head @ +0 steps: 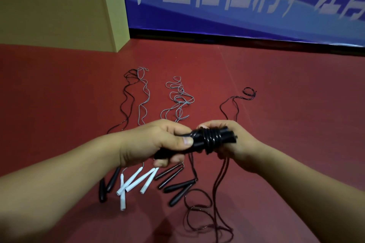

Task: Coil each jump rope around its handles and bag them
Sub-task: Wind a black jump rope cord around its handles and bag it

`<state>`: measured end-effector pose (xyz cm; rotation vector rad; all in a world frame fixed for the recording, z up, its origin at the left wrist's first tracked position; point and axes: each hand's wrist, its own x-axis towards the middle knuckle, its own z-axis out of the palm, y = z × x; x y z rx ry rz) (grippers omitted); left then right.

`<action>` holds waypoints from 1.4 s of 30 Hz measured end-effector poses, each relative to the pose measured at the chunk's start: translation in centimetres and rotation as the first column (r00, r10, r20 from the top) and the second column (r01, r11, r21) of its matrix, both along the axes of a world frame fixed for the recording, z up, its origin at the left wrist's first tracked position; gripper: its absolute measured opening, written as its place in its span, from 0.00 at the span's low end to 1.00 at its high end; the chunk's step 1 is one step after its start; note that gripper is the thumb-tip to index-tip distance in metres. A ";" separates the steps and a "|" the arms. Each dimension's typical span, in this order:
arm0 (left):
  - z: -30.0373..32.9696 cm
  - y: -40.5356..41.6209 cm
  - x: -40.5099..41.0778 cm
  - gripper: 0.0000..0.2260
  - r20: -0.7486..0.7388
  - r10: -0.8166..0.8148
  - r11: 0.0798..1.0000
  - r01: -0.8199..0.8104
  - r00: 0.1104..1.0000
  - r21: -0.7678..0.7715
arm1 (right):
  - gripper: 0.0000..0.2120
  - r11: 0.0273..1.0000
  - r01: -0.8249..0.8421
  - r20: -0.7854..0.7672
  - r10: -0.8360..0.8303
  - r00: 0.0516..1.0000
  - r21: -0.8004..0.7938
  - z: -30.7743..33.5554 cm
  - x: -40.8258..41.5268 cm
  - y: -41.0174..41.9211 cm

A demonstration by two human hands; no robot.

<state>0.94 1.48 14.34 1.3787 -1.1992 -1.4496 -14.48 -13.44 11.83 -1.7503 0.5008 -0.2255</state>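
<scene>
Centrally, both hands hold a pair of black handles [199, 142] with black rope [210, 140] coiled round them: the left hand [158, 142] grips the handle ends at 9 o'clock, and the right hand [233, 140] curls round the coiled end at 3 o'clock. Loose rope hangs below to the red floor [296, 114]. Toward 6 o'clock lie white handles [136, 183] and more black handles [177, 185], their ropes trailing toward 12 o'clock.

four white handles [136, 182], two hands [158, 140]
</scene>
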 end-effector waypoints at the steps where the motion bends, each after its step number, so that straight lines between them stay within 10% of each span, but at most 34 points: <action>1: -0.1 0.0 0.2 0.20 -0.039 0.045 0.999 -0.046 0.998 -0.013 | 0.09 0.999 0.045 -0.020 -0.046 0.999 -0.016 -0.4 0.2 -0.2; 8: -0.1 -0.9 0.4 0.06 -0.086 0.439 0.872 -0.448 0.894 -0.199 | 0.10 0.998 0.061 -0.106 -0.059 0.993 0.014 -0.5 0.9 1.0; 18: -1.9 -1.9 3.7 0.14 0.445 0.722 0.682 -0.652 0.529 -0.332 | 0.04 0.994 0.033 -0.129 -0.047 0.990 -0.107 0.0 0.9 1.9; 30: -2.4 -1.9 3.1 0.09 0.830 0.491 0.786 -0.544 0.263 -0.293 | 0.13 0.977 0.046 -0.208 -0.091 0.974 -0.210 0.7 0.7 2.7; 42: -1.8 -1.9 1.7 0.11 0.914 0.153 0.978 -0.189 0.376 -0.086 | 0.10 0.866 0.196 -0.012 -0.227 0.974 -0.459 1.2 0.2 1.2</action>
